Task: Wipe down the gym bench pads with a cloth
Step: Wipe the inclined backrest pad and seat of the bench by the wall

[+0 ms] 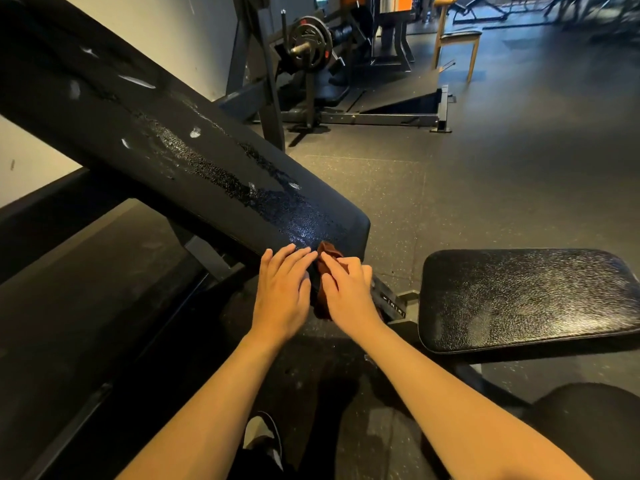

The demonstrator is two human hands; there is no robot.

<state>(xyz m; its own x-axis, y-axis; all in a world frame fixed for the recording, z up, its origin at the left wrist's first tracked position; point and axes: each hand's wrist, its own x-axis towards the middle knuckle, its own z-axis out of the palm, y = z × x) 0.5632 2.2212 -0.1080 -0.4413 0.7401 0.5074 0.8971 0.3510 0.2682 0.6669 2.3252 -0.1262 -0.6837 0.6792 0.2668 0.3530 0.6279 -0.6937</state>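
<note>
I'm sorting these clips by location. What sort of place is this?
Most likely a gym: an inclined back pad with a separate seat pad, weight plates loaded on a machine behind, and speckled rubber flooring.

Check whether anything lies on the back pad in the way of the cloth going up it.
Nothing visible does. The right hand grips the cloth at the back pad's lower end, the left hand rests flat beside it, and the pad above carries only wet streaks and pale scuffs.
</note>
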